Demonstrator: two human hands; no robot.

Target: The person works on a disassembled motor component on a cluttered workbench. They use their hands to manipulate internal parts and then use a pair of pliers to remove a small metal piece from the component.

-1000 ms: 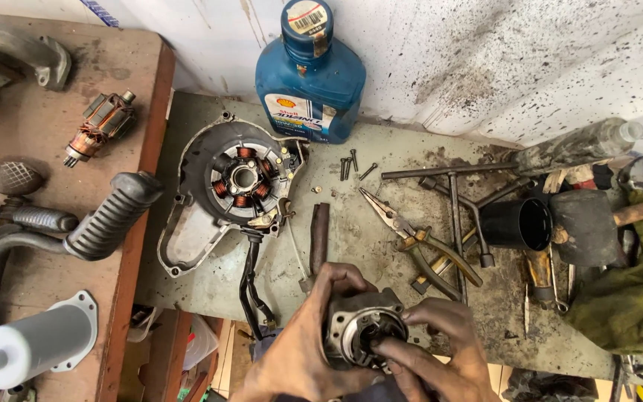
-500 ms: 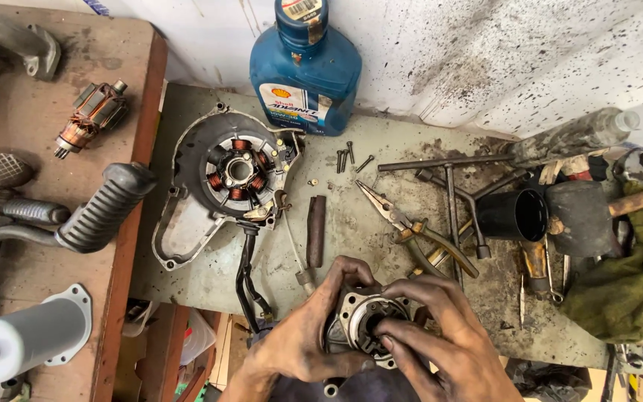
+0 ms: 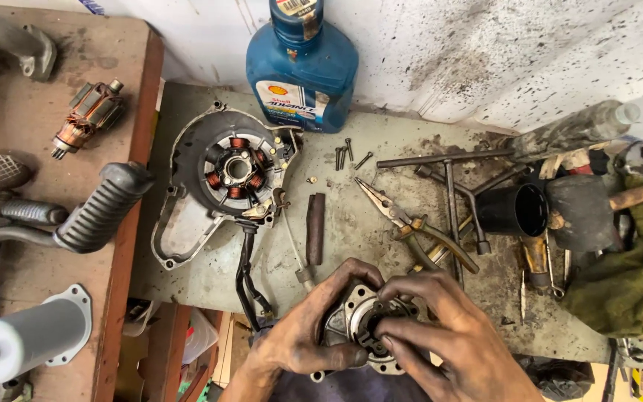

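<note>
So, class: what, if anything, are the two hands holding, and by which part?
A round metal engine part: left hand grips its outer rim, right hand fingers press its dark centre.

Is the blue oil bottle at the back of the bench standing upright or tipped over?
Upright. The blue oil bottle stands on its base against the white wall, neck pointing up, label facing the camera. Its cap is out of frame.

A small engine repair workshop: an oil-stained metal bench (image 3: pixel 381 223) carries a stator cover plate (image 3: pixel 225 179), with a blue oil bottle (image 3: pixel 303 67) just behind it, loose screws (image 3: pixel 345 155), pliers (image 3: pixel 411 223) and T-handle wrenches (image 3: pixel 448 186) to its right, and rubber footpegs (image 3: pixel 102 208) to its left.
</note>
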